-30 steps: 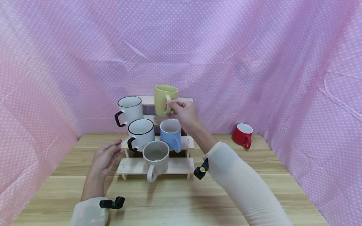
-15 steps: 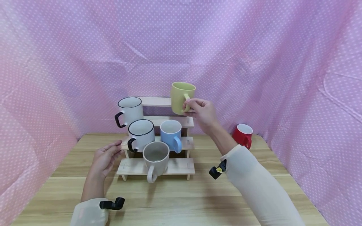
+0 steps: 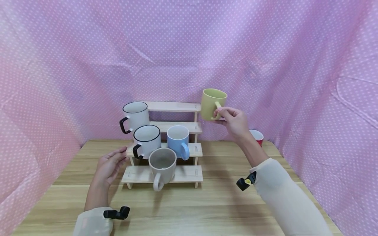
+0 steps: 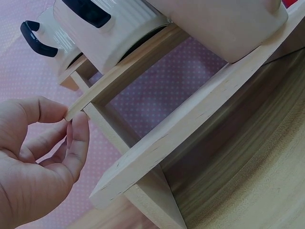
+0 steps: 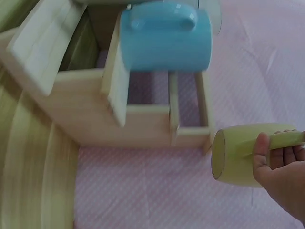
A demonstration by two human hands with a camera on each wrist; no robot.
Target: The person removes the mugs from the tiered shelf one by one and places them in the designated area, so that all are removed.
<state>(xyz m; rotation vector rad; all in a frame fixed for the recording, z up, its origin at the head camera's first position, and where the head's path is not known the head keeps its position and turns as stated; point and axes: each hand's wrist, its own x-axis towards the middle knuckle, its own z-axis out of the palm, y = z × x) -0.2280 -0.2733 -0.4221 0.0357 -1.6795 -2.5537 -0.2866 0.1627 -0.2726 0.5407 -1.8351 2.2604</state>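
Observation:
My right hand (image 3: pixel 234 123) grips a yellow mug (image 3: pixel 209 104) by its handle, holding it upright in the air just right of the stepped wooden shelf (image 3: pixel 189 173). The right wrist view shows the thumb over that handle. At the shelf's left side, my left hand (image 4: pixel 45 157) pinches the end of one board between thumb and fingers. Two white mugs with black rims and handles stand on the left: a rear one (image 3: pixel 138 116) and a lower one (image 3: pixel 151 144). A blue mug (image 3: pixel 175 144) sits beside the lower one. On the bottom step stands a beige mug (image 3: pixel 166 170).
A red mug (image 3: pixel 260 142), white inside, rests on the wooden table (image 3: pixel 177 213) at the back right, partly hidden behind my right forearm. Pink dotted cloth (image 3: pixel 189 49) hangs behind and along both sides.
My right hand has carried the yellow mug rightward, from in front of the shelf's upper boards to just beyond its right end. The left hand has stayed in place.

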